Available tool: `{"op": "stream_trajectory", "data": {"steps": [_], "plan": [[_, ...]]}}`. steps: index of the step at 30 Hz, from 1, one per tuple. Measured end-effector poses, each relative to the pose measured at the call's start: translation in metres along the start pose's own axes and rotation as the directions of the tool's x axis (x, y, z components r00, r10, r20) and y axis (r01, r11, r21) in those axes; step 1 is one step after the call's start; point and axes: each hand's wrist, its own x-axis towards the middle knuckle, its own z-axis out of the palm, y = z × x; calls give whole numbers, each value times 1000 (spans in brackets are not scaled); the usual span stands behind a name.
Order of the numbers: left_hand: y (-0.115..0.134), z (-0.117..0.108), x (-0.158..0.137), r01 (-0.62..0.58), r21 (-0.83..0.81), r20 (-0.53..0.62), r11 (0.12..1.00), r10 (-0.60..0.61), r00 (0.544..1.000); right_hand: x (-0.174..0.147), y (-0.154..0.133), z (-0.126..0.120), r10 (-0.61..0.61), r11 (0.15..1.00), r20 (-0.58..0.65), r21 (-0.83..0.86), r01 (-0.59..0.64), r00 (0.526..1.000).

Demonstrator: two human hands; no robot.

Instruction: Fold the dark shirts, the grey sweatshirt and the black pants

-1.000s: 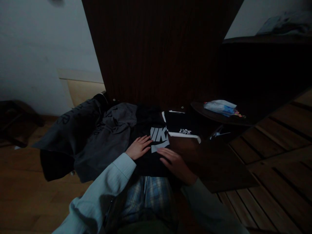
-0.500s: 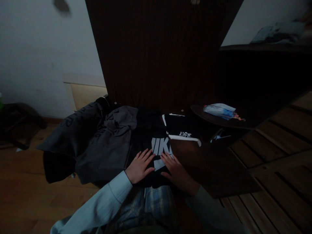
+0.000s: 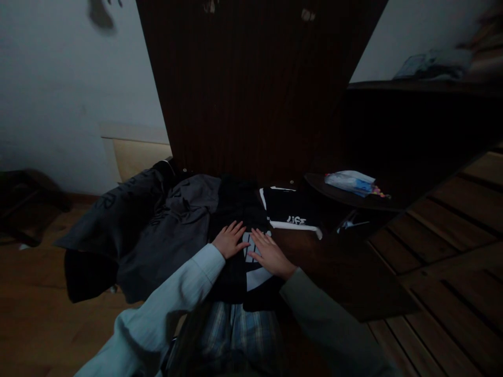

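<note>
Black garment (image 3: 234,275), laid flat and lengthwise on dark surface (image 3: 334,277); near edge slightly uneven. Pale print (image 3: 257,279) on right-hand part, partly covered, left margin cut straight along apparent fold line. Far end merging into shadow, outline indistinct there.

Tabletop (image 3: 334,277) right of the black shirt (image 3: 232,275) lies open; grey clothing (image 3: 168,246) blocks left, a panel (image 3: 251,94) ahead.

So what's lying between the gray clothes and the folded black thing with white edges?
In the head view, a black garment with a pale print lies between them.
</note>
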Motion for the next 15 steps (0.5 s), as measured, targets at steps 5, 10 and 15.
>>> {"op": "stream_trajectory", "data": {"steps": [5, 10, 15], "plan": [[7, 24, -26, -4, 25, -94, 1000, 6, 996, -21, -8, 3, -33, 999, 6, -25, 33, 999], [30, 10, -56, -11, 55, -1, 998, 11, 1000, -48, -23, -4, -91, 996, -26, -13, 91, 996], [42, -21, -54, -31, 84, 120, 996, 20, 993, -53, -38, -27, -100, 994, 101, -21, 103, 990]]}}
